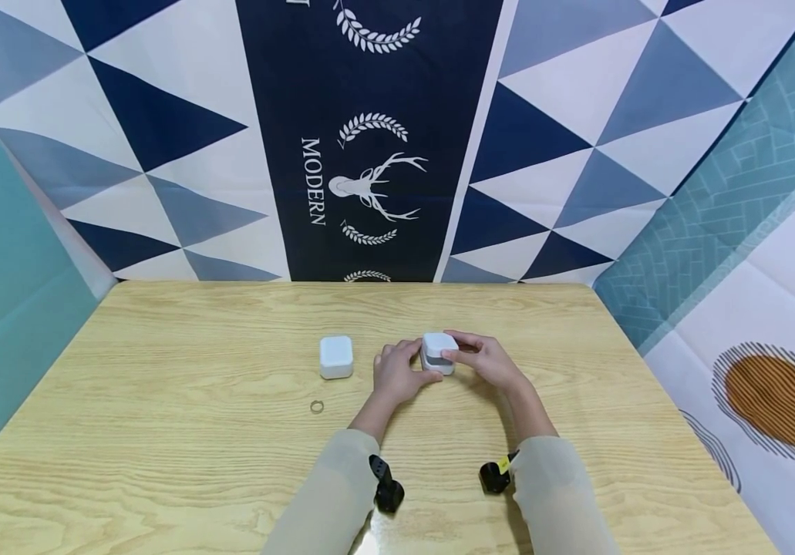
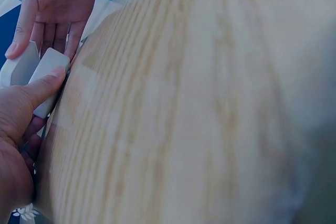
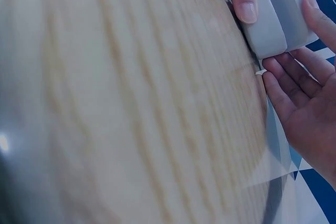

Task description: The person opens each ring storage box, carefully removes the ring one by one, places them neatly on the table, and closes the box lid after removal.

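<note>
Nearest: pale sleeves (image 1: 328,493) with black wrist cams (image 1: 389,493) at the cuffs, both arms out over the wood counter (image 1: 161,432). Next, a small ring (image 1: 317,412) lying flat left of the left forearm; set aside there, I'd say, so neither arm drags it. Then left hand (image 1: 397,375): fingers part-closed, thumb on the near side of the base (image 1: 446,368), the rest round its left side. Low grip, probably to stop the base sliding or lifting off the counter. Right hand (image 1: 487,360) comes in from the other side: fingers spread about as wide as the lid (image 1: 437,343), thumb on its near face, index behind, so it's pinched. Its lower fingers sit by the base edge in the right wrist view; contact there I can't confirm. Lid sits over the base with a grey band between, not closed down. High grip on lid, low grip on base makes sense: each half gets its own hand. Hinge or loose lid, can't tell. Second box (image 1: 336,357), white, shut, upright, stands left of the left hand, just beyond the ring, apart from the held one. Behind the counter's far edge hangs patterned cloth (image 1: 369,254).
</note>
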Motion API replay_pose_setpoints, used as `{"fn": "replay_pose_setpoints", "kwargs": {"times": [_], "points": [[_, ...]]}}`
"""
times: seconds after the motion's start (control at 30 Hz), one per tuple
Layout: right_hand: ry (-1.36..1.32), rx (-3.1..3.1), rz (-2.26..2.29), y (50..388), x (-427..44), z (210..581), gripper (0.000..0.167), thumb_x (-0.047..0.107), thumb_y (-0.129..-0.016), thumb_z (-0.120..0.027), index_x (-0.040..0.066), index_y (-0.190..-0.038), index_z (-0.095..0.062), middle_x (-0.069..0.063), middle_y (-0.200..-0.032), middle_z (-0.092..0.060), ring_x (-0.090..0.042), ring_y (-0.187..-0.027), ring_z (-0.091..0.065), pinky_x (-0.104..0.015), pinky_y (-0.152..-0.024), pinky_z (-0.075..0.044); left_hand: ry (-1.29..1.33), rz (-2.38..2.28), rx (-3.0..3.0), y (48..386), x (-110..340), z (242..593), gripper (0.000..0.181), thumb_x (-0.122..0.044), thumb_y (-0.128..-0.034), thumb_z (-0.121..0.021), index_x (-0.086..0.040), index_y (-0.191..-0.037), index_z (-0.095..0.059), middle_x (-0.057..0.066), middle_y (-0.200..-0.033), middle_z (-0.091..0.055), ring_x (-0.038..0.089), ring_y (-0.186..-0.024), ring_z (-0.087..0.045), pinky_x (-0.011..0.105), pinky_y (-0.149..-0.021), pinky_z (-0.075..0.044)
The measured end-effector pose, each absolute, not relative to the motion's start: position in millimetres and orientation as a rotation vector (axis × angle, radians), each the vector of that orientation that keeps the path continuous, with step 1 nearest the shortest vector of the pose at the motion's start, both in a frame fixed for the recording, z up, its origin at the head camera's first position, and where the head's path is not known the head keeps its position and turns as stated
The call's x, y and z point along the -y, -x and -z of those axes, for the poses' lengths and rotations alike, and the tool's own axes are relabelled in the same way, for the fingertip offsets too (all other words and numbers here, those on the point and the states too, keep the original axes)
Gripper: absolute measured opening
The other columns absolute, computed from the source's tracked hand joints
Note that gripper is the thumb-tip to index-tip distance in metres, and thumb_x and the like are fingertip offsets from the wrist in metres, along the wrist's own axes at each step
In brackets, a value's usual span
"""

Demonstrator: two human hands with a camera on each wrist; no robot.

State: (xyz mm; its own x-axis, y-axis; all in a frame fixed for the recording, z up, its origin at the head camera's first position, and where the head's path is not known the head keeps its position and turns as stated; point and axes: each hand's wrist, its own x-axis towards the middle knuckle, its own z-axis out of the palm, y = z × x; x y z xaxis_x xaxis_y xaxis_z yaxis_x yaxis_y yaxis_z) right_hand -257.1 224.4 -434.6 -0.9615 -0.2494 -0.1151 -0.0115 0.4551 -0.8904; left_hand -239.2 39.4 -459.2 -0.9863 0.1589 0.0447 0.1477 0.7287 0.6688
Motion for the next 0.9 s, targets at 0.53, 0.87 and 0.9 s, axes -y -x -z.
{"fn": "replay_pose_setpoints", "kwargs": {"times": [0.53,0.87,0.9], "points": [[0.225,-2.482,1.512,256.5,-223.6,433.4,0.061,0.039,-0.084,-0.067,0.008,-0.134,-0.051,-0.012,-0.138,-0.051,-0.027,-0.127,-0.047,-0.047,-0.109,-0.032,-0.249,-1.141,-2.895,239.7,-39.6,459.9,0.074,-0.050,-0.0751,-0.072,-0.019,-0.138,-0.048,-0.001,-0.136,-0.053,0.020,-0.109,-0.046,0.034,-0.090,-0.032],[0.226,-2.509,1.487,256.0,-224.2,433.5,0.060,0.040,-0.086,-0.065,0.008,-0.135,-0.051,-0.012,-0.139,-0.050,-0.028,-0.128,-0.045,-0.048,-0.109,-0.031,-0.247,-1.128,-2.908,238.8,-40.0,459.3,0.075,-0.050,-0.0751,-0.072,-0.019,-0.138,-0.048,-0.002,-0.137,-0.053,0.020,-0.109,-0.046,0.034,-0.089,-0.032],[0.232,-2.513,1.480,256.1,-224.4,433.6,0.060,0.041,-0.086,-0.064,0.008,-0.135,-0.050,-0.013,-0.139,-0.050,-0.029,-0.129,-0.045,-0.048,-0.109,-0.031,-0.247,-1.129,-2.908,238.8,-40.0,459.3,0.074,-0.050,-0.0750,-0.072,-0.019,-0.138,-0.048,-0.002,-0.137,-0.053,0.020,-0.109,-0.046,0.034,-0.089,-0.032]]}}
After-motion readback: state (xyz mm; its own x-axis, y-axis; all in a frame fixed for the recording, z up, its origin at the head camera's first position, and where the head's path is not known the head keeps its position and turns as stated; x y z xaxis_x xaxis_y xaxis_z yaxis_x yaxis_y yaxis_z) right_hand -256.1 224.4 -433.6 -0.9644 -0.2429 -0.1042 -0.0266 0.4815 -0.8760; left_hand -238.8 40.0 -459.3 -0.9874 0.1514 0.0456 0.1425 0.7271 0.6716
